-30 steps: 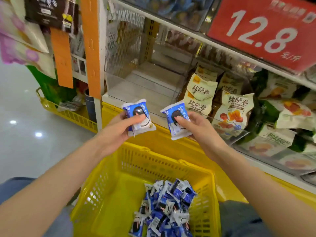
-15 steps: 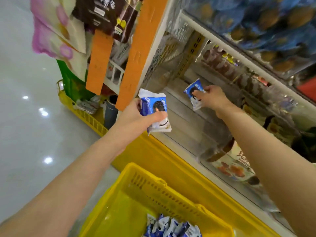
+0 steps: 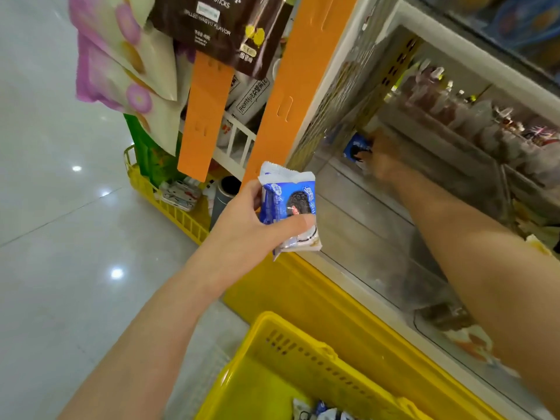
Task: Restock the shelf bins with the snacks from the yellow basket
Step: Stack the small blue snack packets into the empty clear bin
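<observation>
**A:** Where is the first snack held?

**B:** A blue-and-white snack packet [image 3: 289, 207] is gripped by the left hand [image 3: 242, 228]. The thumb is curled across its front and the fingers are tucked behind. It is held just outside the front edge of the clear shelf bin [image 3: 363, 237], beside the orange upright strip [image 3: 288, 86].

**A:** And the other one?

**B:** A second packet [image 3: 355, 147] is seen deep in the bin's far left corner, against the fingertips of the right hand [image 3: 383, 160]. That hand is blurred behind the clear wall. Whether the packet is pinched or only touched cannot be told.

**A:** What room is shown inside the bin?

**B:** The bin's floor is visible from the front lip to the back corner, crossed only by the right forearm.

**A:** And lower down?

**B:** The yellow basket [image 3: 303, 356] is placed beneath the arms, its rim near the yellow shelf ledge [image 3: 303, 298]. A few more packets [image 3: 321, 412] are seen at its bottom. Open tiled floor [image 3: 60, 253] is seen to the left.
</observation>
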{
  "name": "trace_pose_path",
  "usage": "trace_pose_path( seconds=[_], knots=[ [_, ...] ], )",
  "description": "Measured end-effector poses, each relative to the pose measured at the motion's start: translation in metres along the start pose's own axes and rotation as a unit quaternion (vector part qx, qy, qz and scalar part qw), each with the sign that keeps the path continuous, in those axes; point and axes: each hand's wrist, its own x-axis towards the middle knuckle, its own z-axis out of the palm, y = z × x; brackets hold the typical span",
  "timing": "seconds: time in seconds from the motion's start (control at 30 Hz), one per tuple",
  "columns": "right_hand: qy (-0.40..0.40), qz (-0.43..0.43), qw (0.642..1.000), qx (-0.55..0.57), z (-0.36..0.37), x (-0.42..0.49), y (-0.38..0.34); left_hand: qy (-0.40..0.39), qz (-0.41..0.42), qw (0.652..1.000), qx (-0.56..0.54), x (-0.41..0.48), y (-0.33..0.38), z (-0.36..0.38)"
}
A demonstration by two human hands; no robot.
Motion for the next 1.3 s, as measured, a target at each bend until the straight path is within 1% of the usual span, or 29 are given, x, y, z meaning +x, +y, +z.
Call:
trace_pose_path(
  seconds=[0.13, 0.23, 0.27, 0.33, 0.47, 0.57, 0.6, 0.7, 0.77, 0.8, 0.87, 0.93, 1.0, 1.1, 1.13, 1.2, 1.3],
  knots=[
    [0.023, -0.034, 0.998, -0.039, -0.002, 0.008, -0.001, 0.012, -0.003, 1.000, 0.003, 0.004, -0.003, -0.003],
    [0.075, -0.050, 0.982, -0.169, -0.002, 0.012, -0.004, 0.014, -0.003, 1.000, -0.001, 0.006, -0.004, -0.002],
    [0.072, -0.047, 0.980, -0.179, -0.002, 0.013, -0.004, 0.013, -0.005, 1.000, -0.002, 0.007, -0.004, -0.002],
    [0.052, -0.032, 0.988, -0.145, -0.002, 0.013, -0.007, 0.012, -0.006, 1.000, -0.002, 0.007, -0.004, 0.001],
    [0.049, -0.028, 0.995, -0.085, -0.004, 0.001, -0.014, 0.007, -0.004, 1.000, -0.005, 0.005, -0.001, 0.005],
    [0.066, -0.056, 0.993, -0.077, -0.007, -0.018, -0.019, 0.000, 0.000, 1.000, -0.005, 0.000, 0.003, 0.007],
    [0.072, -0.065, 0.994, -0.058, -0.008, -0.027, -0.022, -0.001, -0.001, 1.000, -0.006, -0.002, 0.005, 0.008],
    [0.103, -0.084, 0.989, 0.057, -0.014, -0.066, -0.040, 0.000, -0.010, 1.000, -0.006, -0.008, 0.006, 0.011],
    [0.128, -0.084, 0.972, 0.181, -0.023, -0.100, -0.055, 0.000, -0.023, 1.000, 0.000, -0.013, 0.007, 0.014],
    [0.126, -0.083, 0.962, 0.229, -0.027, -0.117, -0.062, 0.002, -0.030, 1.000, 0.006, -0.016, 0.007, 0.015],
    [0.093, -0.084, 0.950, 0.285, -0.037, -0.153, -0.070, 0.004, -0.040, 0.999, 0.002, -0.021, 0.009, 0.018],
    [0.036, -0.093, 0.938, 0.331, -0.045, -0.189, -0.076, 0.008, -0.046, 0.999, -0.013, -0.026, 0.011, 0.021],
    [-0.045, -0.080, 0.928, 0.361, -0.050, -0.221, -0.078, 0.016, -0.059, 0.998, -0.032, -0.032, 0.015, 0.024],
    [-0.170, -0.058, 0.916, 0.360, -0.056, -0.256, -0.076, 0.008, -0.070, 0.996, -0.045, -0.039, 0.018, 0.027],
    [-0.191, -0.056, 0.911, 0.361, -0.058, -0.262, -0.074, 0.005, -0.069, 0.997, -0.042, -0.041, 0.019, 0.028],
    [-0.199, -0.042, 0.905, 0.373, -0.062, -0.270, -0.069, -0.007, -0.068, 0.997, -0.033, -0.045, 0.021, 0.030],
    [-0.229, 0.004, 0.878, 0.419, -0.067, -0.276, -0.060, -0.026, -0.066, 0.997, -0.030, -0.049, 0.020, 0.034]
  ],
)
